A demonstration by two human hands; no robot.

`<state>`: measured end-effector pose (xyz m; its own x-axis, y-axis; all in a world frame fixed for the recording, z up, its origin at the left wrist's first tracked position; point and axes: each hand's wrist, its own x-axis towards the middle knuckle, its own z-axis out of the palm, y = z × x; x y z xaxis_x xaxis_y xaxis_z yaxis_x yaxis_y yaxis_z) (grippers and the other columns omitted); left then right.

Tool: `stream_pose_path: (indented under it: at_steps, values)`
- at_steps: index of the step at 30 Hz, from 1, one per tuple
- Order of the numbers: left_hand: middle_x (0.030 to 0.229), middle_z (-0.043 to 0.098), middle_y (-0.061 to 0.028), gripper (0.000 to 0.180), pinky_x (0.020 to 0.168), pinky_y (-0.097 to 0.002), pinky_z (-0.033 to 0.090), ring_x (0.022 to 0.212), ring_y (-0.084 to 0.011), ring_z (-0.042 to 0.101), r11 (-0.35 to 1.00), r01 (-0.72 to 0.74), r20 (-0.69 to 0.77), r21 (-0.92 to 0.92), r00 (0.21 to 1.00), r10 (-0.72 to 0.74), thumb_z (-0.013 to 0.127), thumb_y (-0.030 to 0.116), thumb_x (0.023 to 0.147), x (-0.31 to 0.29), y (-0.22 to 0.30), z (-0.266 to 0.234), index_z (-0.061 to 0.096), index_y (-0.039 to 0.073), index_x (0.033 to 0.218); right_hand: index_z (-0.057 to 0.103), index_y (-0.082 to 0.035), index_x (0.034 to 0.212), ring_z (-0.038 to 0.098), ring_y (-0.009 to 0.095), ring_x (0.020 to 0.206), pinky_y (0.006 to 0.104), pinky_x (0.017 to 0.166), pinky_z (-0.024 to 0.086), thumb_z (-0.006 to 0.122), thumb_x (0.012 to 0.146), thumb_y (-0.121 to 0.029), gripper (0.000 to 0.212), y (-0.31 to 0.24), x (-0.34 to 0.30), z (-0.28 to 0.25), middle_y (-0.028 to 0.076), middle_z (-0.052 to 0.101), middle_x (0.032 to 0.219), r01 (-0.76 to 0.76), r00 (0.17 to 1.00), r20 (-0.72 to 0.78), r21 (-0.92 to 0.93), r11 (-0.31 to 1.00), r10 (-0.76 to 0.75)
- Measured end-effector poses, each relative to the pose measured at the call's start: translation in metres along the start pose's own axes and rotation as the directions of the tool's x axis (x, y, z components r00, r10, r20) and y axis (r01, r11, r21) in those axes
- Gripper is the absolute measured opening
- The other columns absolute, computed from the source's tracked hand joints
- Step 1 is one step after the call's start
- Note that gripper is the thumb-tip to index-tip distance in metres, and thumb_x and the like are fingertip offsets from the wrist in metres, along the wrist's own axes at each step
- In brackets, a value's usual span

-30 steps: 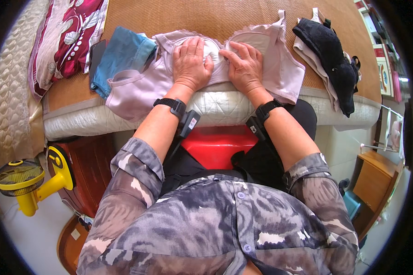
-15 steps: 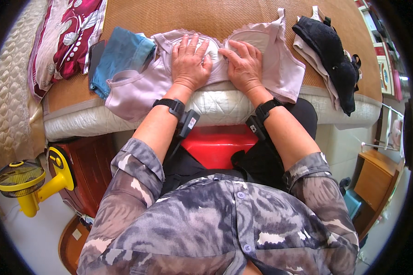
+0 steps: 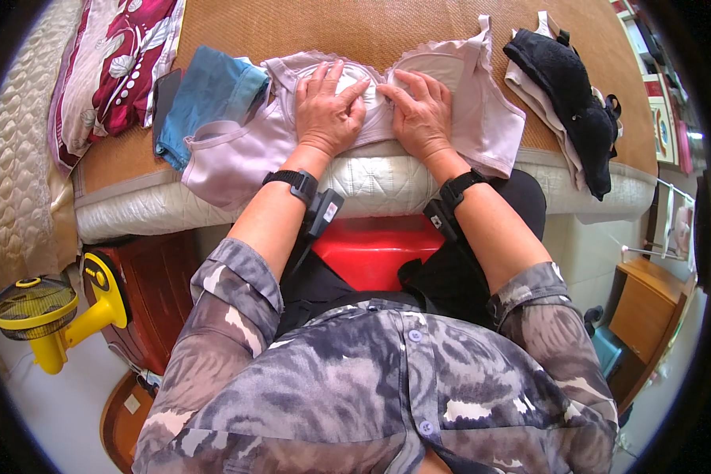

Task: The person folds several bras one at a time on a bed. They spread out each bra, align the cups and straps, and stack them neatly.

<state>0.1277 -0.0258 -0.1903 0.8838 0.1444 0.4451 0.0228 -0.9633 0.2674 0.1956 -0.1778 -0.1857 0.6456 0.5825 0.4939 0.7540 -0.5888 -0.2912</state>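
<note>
A pale pink bra (image 3: pixel 488 110) lies spread with its inner side up along the near edge of a bed. My left hand (image 3: pixel 329 110) rests on its left cup, fingers stretched out and thumb pointing toward the middle. My right hand (image 3: pixel 420 110) lies against the inner edge of the right cup, its fingers apart and bent a little, thumb toward the left hand. White lining shows between and beyond the fingers. Part of each cup is hidden under the hands. The left side band droops over the bed edge.
Folded blue cloth (image 3: pixel 211 99) touches the bra's left side, beside a dark flat object (image 3: pixel 164 99). Farther left lies a maroon floral fabric (image 3: pixel 126 67). A black bra (image 3: pixel 565 83) lies over a pale one at right. A yellow fan (image 3: pixel 55 320) stands lower left; a red stool (image 3: pixel 375 251) is beneath me.
My left hand's fingers have drawn closer together, and its thumb has lifted out toward the right. My right hand and the bra look unmoved.
</note>
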Motion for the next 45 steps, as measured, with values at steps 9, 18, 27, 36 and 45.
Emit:
stream_pose_path:
  at_steps: [9, 18, 27, 36, 45]
  values:
    - [0.115, 0.049, -0.0108, 0.028, 0.096, -0.0411, 0.025, 0.111, -0.0268, 0.041, 0.999, -0.003, -0.043, -0.043, 0.999, 0.001, 0.055, 0.02, 0.069, 0.0004, -0.0004, 0.0016, 0.061, 0.021, 0.096, 0.063, -0.028, 0.089, 0.047, 0.02, 0.102, 0.0351, 0.088, 0.032, 0.056, 0.069, -0.01, 0.027, 0.0003, 0.0001, -0.0001, -0.001, 0.054, 0.105, 0.001, 1.0, 0.002, 0.001, 1.0, -0.001]
    - [0.11, 0.05, -0.0093, 0.024, 0.093, -0.0407, 0.026, 0.109, -0.0268, 0.041, 0.998, -0.015, -0.016, -0.056, 1.0, 0.014, 0.057, 0.021, 0.067, 0.0012, -0.0001, -0.0024, 0.062, 0.02, 0.09, 0.063, -0.026, 0.088, 0.047, 0.02, 0.101, 0.0348, 0.087, 0.032, 0.056, 0.069, -0.011, 0.026, -0.0003, 0.0001, 0.0002, -0.001, 0.054, 0.104, 0.008, 1.0, -0.002, -0.004, 1.0, -0.008]
    - [0.108, 0.051, -0.0085, 0.02, 0.092, -0.0398, 0.027, 0.108, -0.0258, 0.042, 0.996, -0.029, -0.068, -0.085, 0.997, 0.023, 0.057, 0.02, 0.067, 0.0018, 0.0003, 0.0, 0.062, 0.019, 0.086, 0.063, -0.026, 0.088, 0.047, 0.021, 0.1, 0.0349, 0.086, 0.033, 0.056, 0.068, -0.01, 0.026, 0.0011, 0.0001, 0.0012, 0.0, 0.054, 0.103, 0.015, 1.0, -0.012, -0.003, 1.0, -0.015]
    - [0.108, 0.051, -0.0084, 0.022, 0.092, -0.0396, 0.027, 0.107, -0.0253, 0.043, 0.998, -0.02, -0.063, -0.058, 0.998, 0.016, 0.056, 0.02, 0.067, 0.002, -0.0001, 0.0018, 0.06, 0.017, 0.087, 0.063, -0.027, 0.088, 0.047, 0.021, 0.101, 0.035, 0.087, 0.032, 0.055, 0.068, -0.01, 0.027, 0.0002, 0.0, 0.0013, 0.0, 0.054, 0.104, 0.008, 1.0, 0.0, -0.004, 1.0, -0.008]
    - [0.109, 0.05, -0.0081, 0.025, 0.093, -0.0396, 0.027, 0.108, -0.0245, 0.042, 1.0, -0.007, -0.035, -0.027, 0.999, 0.006, 0.055, 0.021, 0.067, 0.0025, 0.001, 0.0007, 0.059, 0.015, 0.091, 0.063, -0.027, 0.089, 0.047, 0.02, 0.101, 0.0346, 0.087, 0.032, 0.055, 0.069, -0.011, 0.027, 0.0005, 0.0001, 0.0012, -0.001, 0.054, 0.104, 0.006, 1.0, 0.006, -0.005, 1.0, -0.006]
